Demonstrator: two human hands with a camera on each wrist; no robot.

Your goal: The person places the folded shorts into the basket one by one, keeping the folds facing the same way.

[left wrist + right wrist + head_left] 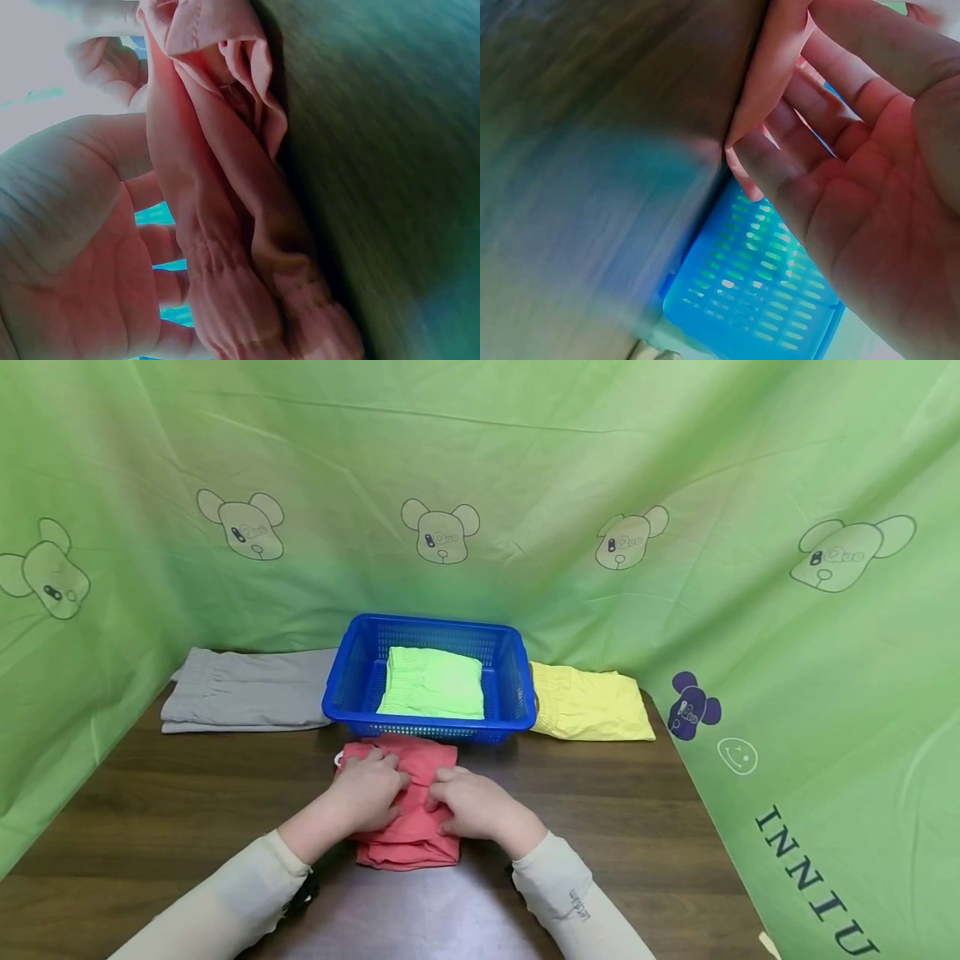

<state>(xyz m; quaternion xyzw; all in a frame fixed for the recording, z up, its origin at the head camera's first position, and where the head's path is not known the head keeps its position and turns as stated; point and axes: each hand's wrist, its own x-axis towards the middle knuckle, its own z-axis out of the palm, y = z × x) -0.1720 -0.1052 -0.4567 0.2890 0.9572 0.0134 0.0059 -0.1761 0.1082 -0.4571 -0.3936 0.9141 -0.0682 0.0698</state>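
Observation:
A folded red garment (408,814), probably pants, lies on the table in front of the blue basket. In the left wrist view, the red garment (225,217) shows loose folds and gathered, elastic-looking edges. My left hand (371,792) rests on its left part, fingers touching the cloth without curling round it. On the right side of the garment, my right hand (476,803) touches it with fingertips and thumb. The right wrist view has that hand (870,180) with extended fingers against the cloth edge. A white loop (338,760) shows at the garment's upper left.
A blue perforated basket (431,727) stands behind the garment with a folded bright green garment (435,685) inside. Left of it lies a folded grey garment (247,689), and right of it a folded yellow one (592,703). Green printed cloth (517,460) walls the dark wooden table (615,843).

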